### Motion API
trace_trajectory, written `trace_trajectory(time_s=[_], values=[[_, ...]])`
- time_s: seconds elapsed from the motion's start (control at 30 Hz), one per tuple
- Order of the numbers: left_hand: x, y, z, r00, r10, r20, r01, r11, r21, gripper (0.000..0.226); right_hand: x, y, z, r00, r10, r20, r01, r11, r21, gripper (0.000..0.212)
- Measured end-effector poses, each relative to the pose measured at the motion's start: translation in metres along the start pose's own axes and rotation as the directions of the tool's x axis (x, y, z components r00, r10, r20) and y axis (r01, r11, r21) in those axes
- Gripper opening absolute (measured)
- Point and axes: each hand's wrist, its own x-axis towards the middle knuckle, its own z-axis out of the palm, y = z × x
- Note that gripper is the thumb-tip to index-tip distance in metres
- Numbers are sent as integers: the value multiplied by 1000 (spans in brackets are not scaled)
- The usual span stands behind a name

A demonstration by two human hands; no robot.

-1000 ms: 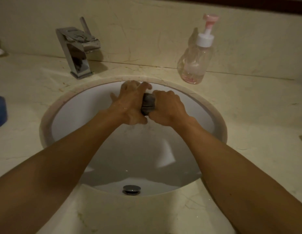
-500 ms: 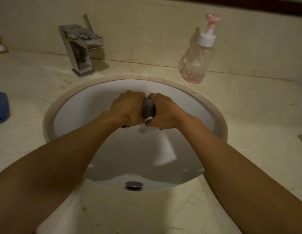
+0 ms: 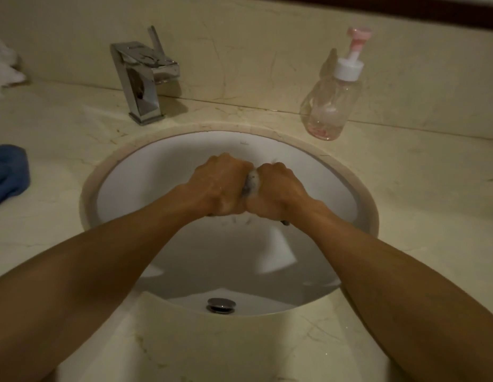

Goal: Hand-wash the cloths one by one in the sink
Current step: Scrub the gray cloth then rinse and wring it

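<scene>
Head view: fingers of left hand (image 3: 220, 188) and right hand (image 3: 277, 193) clamp grey cloth (image 3: 251, 183) between them.

I find a pale beige, marble-patterned worktop (image 3: 410, 194) with thin dark veins. An oval white sink (image 3: 157, 166) is set into it, and a beige rim edges the cut-out.

- Behind the sink, toward its left: a square chrome tap (image 3: 141, 78) stands upright on the worktop, just beyond the rim, with its lever raised.
- Behind the sink, toward its right: a clear pump bottle (image 3: 330, 106) with a white collar and pink head stands upright close to the back wall. It holds a little pink liquid at the bottom.
- Left of the sink, well apart from the rim: a bunched blue cloth (image 3: 8, 172) lies on the worktop, partly cut off by the picture's edge.
- Farther back on that same side: a crumpled white cloth (image 3: 4, 67), also cut off at the edge.
</scene>
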Motion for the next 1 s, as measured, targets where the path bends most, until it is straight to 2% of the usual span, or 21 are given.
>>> trace_trajectory(time_s=[0.17,0.23,0.27,0.33,0.37,0.4,0.5,0.57,0.63,0.77,0.8,0.87,0.93,1.0], values=[[-2,-1,2,999,10,-39,-11,1000,-9,38,3,6,12,998,-13,-56,13,1000,1,17],[3,-4,2,997,-13,-77,12,1000,-19,43,6,11,11,996,-32,-87,38,997,69,20],[6,-8,0,995,-21,-103,17,999,-36,45,7,13,9,991,-50,-124,68,986,152,32],[10,-18,-3,988,-45,-147,36,998,-60,46,9,16,2,987,-2,-162,54,947,317,84],[10,-23,-4,984,-64,-165,55,996,-64,45,11,18,1,990,56,-129,-9,941,338,100],[12,-27,-4,981,-81,-178,70,995,-69,42,13,21,1,991,108,-81,-79,952,296,101],[16,-28,0,985,-83,-151,70,994,-86,39,16,26,1,983,184,20,-185,977,110,51],[18,-28,3,991,-80,-105,70,993,-98,38,14,27,1,987,161,8,-160,970,185,33],[19,-30,3,993,-83,-85,74,992,-98,38,9,26,0,992,127,8,-122,935,334,33],[17,-25,1,996,-77,40,79,996,-51,38,-1,15,-3,991,96,95,-133,817,561,60],[16,-23,1,993,-77,89,79,997,-20,37,-3,11,0,991,91,95,-127,839,530,66],[15,-18,3,984,-64,166,59,998,35,35,-5,1,10,990,91,108,-122,939,323,69],[14,-15,6,979,-58,194,47,997,58,31,-4,-4,18,984,129,121,-145,980,136,50],[15,-15,6,985,-75,155,68,996,50,24,-2,-6,16,984,165,68,-170,983,66,27]])
